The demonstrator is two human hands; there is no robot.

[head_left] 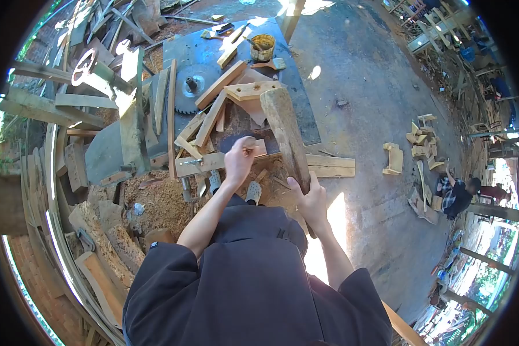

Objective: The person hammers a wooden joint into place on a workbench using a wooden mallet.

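Observation:
My right hand (312,203) is wrapped round the narrow end of a thick wooden club (284,128), whose broad end points away from me over the metal table. My left hand (240,163) is closed at a small pale wood block (260,148), near the table's front edge. What lies inside its curled fingers is partly hidden. Beneath it, a wooden board (330,166) runs along that edge. Just beyond lie a joined wooden piece with holes (254,90) and several cut wood strips (211,118).
A toothed circular saw blade (194,86) sits in the metal table (305,118). A paint-stained bucket (262,47) and a brush (269,64) stand at the far side. Scrap timber (106,230) is piled left. Another person (458,195) crouches far right near wooden frames (392,158).

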